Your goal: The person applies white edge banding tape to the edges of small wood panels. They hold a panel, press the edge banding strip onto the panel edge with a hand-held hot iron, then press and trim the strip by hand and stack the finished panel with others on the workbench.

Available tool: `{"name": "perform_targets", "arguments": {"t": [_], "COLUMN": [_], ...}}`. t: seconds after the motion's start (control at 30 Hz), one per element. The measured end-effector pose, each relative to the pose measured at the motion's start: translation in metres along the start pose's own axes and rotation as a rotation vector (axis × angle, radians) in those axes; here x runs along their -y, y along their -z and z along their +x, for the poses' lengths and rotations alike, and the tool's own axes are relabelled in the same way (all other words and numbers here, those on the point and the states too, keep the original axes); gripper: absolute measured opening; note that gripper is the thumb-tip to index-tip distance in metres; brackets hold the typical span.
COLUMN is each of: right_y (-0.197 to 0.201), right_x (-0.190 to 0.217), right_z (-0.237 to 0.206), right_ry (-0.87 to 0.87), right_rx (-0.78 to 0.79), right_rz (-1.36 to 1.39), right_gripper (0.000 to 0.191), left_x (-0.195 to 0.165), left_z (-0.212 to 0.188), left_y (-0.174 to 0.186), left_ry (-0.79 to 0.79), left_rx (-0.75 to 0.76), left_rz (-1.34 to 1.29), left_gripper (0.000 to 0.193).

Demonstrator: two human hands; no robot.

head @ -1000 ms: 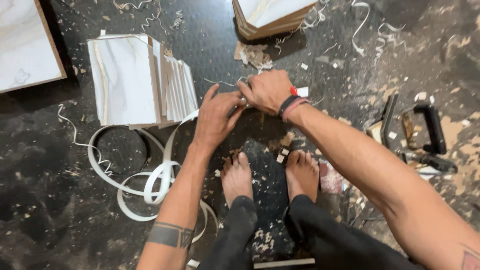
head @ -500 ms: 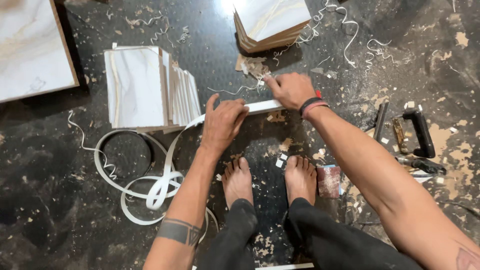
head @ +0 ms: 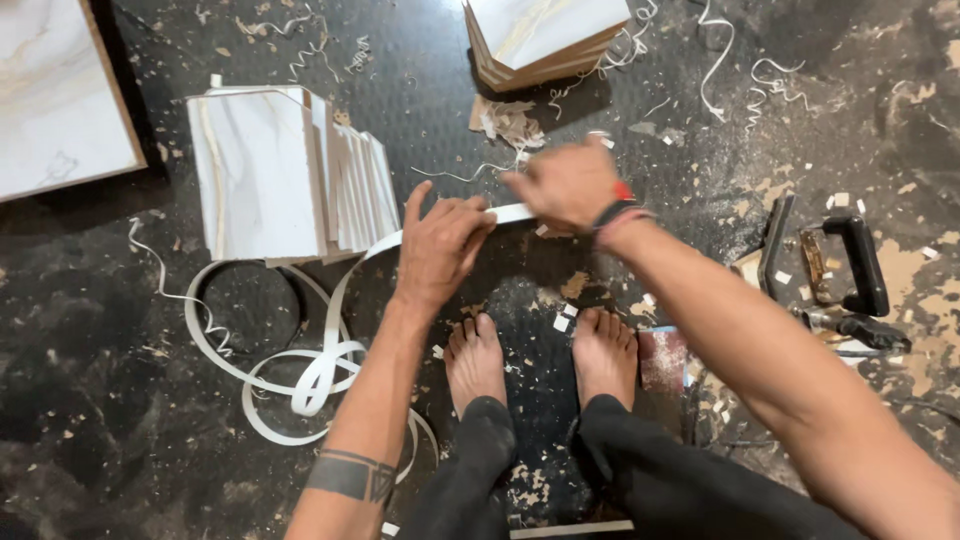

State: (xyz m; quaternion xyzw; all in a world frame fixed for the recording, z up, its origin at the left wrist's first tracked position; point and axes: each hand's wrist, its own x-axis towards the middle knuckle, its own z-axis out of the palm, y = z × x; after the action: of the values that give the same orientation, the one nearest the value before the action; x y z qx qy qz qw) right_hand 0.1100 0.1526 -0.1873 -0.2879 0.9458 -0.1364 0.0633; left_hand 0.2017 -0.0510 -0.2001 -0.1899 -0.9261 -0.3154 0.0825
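A long white edge-band strip (head: 330,345) lies in loops on the dark floor and runs up to both hands. My left hand (head: 438,245) pinches the strip at its upper end, index finger raised. My right hand (head: 568,185) is closed over the strip's end just to the right, with a small red-handled tool partly showing behind the wrist. A short taut piece of strip (head: 512,213) spans between the two hands. My bare feet (head: 540,355) rest just below them.
A leaning stack of white marble-look panels (head: 270,175) stands left of the hands. More panels lie at top centre (head: 545,35) and far left (head: 50,95). Black metal tools (head: 850,265) lie at right. Shavings and strip offcuts litter the floor.
Both hands have shifted upward and apart along the strip; the right hand has pulled to the right, stretching a short length of strip between them.
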Motion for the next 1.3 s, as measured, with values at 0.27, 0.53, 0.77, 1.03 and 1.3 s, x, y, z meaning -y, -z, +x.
{"name": "perform_targets", "arguments": {"t": [0.27, 0.53, 0.77, 1.03, 1.3], "right_y": [-0.001, -0.005, -0.004, 0.000, 0.007], "right_x": [-0.027, -0.027, -0.026, -0.026, -0.018], "right_z": [-0.011, -0.014, -0.009, -0.007, -0.012], "right_ry": [-0.261, -0.150, -0.078, 0.015, -0.275], "right_rx": [-0.098, -0.173, -0.089, -0.101, -0.228], "right_rz": [0.455, 0.268, 0.029, -0.059, 0.169], "right_gripper": [0.053, 0.031, 0.034, 0.032, 0.039], "left_x": [-0.021, -0.023, -0.014, -0.018, -0.022], "left_z": [0.025, 0.079, 0.079, 0.077, 0.076], "left_y": [0.013, -0.059, -0.074, -0.075, -0.066], "left_ry": [-0.035, 0.105, 0.329, 0.293, 0.197], "left_rx": [0.058, -0.121, 0.103, 0.093, 0.050], "left_rz": [0.168, 0.232, 0.185, 0.413, 0.480], "left_gripper": [0.014, 0.027, 0.031, 0.027, 0.026]}}
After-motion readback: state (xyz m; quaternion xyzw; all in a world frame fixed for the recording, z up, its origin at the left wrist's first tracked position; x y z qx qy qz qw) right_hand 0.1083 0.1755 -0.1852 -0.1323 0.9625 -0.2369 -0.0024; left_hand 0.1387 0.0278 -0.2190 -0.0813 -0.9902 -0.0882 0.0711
